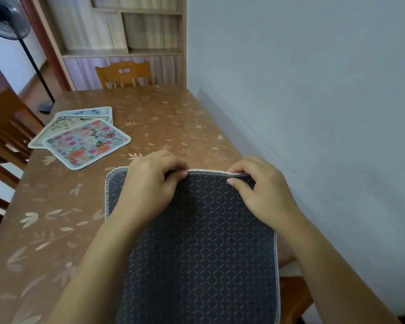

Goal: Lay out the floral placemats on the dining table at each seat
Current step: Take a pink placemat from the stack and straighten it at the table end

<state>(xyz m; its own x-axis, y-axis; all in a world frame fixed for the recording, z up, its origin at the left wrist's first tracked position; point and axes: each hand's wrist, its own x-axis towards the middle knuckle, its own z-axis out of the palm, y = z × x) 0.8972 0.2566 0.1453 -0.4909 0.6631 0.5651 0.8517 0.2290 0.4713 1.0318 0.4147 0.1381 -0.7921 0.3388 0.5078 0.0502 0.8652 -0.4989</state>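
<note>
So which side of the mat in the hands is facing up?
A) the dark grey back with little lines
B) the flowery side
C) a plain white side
A: the placemat that the left hand and right hand pinch at its far edge shows a dark grey diamond-patterned back, unlike the floral placemats lying further left on the table.

left hand [150, 185]: knuckles up; fingers curled; pinches far white-stitched edge of dark grey diamond-patterned fabric mat [197, 249] | right hand [264, 192]: pinches same edge; thumb on near face | bare forearms [98, 253]: reach forward, converging
</note>
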